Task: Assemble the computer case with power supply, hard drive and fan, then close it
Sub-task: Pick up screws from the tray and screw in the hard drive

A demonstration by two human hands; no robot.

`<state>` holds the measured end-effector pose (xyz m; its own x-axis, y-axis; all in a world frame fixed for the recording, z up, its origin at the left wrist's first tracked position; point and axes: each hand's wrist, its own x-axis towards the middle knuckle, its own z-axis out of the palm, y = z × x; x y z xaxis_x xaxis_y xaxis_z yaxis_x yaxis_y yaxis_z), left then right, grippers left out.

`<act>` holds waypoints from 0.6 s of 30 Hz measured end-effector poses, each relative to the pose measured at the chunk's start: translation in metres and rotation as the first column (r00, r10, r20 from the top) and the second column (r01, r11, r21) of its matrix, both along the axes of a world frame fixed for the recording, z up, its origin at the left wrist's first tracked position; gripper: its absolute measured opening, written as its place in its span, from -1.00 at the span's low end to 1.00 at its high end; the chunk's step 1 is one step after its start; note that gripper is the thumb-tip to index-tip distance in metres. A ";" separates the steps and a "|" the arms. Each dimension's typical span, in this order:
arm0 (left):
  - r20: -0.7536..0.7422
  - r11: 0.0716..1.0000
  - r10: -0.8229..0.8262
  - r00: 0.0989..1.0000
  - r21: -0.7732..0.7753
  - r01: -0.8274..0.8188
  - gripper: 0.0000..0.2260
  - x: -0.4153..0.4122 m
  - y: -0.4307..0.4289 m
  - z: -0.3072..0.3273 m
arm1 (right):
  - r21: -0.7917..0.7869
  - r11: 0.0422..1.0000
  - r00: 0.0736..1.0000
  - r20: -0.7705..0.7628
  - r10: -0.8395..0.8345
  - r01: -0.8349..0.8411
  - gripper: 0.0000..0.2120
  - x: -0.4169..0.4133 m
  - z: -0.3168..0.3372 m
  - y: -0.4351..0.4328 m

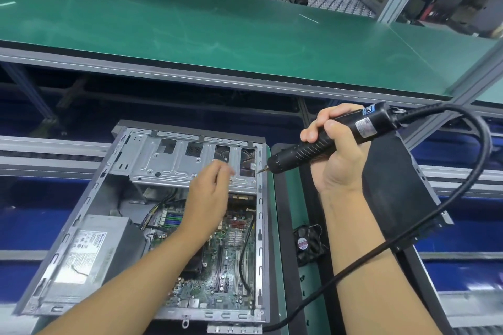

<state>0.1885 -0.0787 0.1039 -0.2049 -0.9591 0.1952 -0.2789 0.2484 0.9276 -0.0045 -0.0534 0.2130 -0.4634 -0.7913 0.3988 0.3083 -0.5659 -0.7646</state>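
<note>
An open grey computer case point(81, 215) lies flat in front of me, its motherboard point(234, 253) exposed. A silver power supply point(87, 250) sits in the near left corner. The metal drive cage point(174, 160) spans the far end. My left hand point(209, 196) hovers over the cage with fingers loosely curled; it is blurred and I cannot tell whether it pinches anything. My right hand point(337, 155) grips a black electric screwdriver point(326, 139), its bit pointing at the cage's right edge. A small black fan point(309, 243) lies right of the case. The black side panel point(400, 193) rests behind my right wrist.
A green shelf point(245, 35) runs above the bench, with boxes and metal racks behind it. The screwdriver's black cable point(462, 198) loops right and down across the green mat point(296, 198). Blue conveyor sections lie on both sides.
</note>
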 end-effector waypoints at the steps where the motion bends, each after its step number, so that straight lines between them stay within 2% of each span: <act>1: -0.034 0.987 0.046 0.998 0.156 -0.041 -0.75 0.007 0.002 -0.007 | 0.006 1.000 1.000 -0.002 -0.008 0.008 -0.82 -0.001 0.000 -0.004; 2: -0.076 0.933 0.090 0.993 0.354 -0.058 -0.73 0.013 0.005 -0.014 | 0.013 1.000 1.000 -0.004 -0.015 0.015 -0.82 -0.002 0.000 -0.008; 4: -0.163 0.688 0.179 0.970 0.726 -0.005 -0.69 0.022 0.007 -0.028 | 0.027 0.999 1.000 -0.010 -0.030 0.030 -0.81 -0.003 0.000 -0.018; 6: -0.260 0.438 0.245 0.934 0.889 0.133 -0.56 0.020 0.004 -0.037 | 0.037 0.998 0.999 -0.027 -0.045 0.046 -0.78 -0.002 -0.001 -0.029; 7: -0.337 0.373 0.294 0.895 0.902 0.217 -0.46 0.016 0.002 -0.040 | 0.041 0.998 0.998 -0.036 -0.050 0.052 -0.76 -0.002 -0.003 -0.034; 10: -0.514 0.343 0.381 0.769 0.850 0.399 -0.07 -0.001 -0.003 -0.040 | 0.054 0.997 0.996 -0.067 -0.054 0.058 -0.72 -0.002 -0.008 -0.047; 12: -0.549 0.354 0.454 0.702 0.834 0.423 0.06 -0.014 -0.006 -0.040 | 0.076 0.996 0.995 -0.083 -0.049 0.056 -0.75 -0.004 -0.011 -0.053; 15: -0.531 0.352 0.577 0.621 0.847 0.398 0.04 -0.030 -0.007 -0.049 | 0.132 0.990 0.994 -0.105 -0.039 0.052 -0.76 -0.007 -0.020 -0.060; 18: -0.536 0.341 0.561 0.631 0.844 0.414 -0.15 -0.034 -0.009 -0.058 | 0.170 0.984 0.991 -0.133 -0.032 0.054 -0.79 -0.008 -0.026 -0.066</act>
<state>0.1541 -0.0878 0.0459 -0.3981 -0.5889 -0.7034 0.5355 -0.7717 0.3430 -0.0121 -0.1192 0.1868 -0.4519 -0.8340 0.3165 0.1789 -0.4323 -0.8838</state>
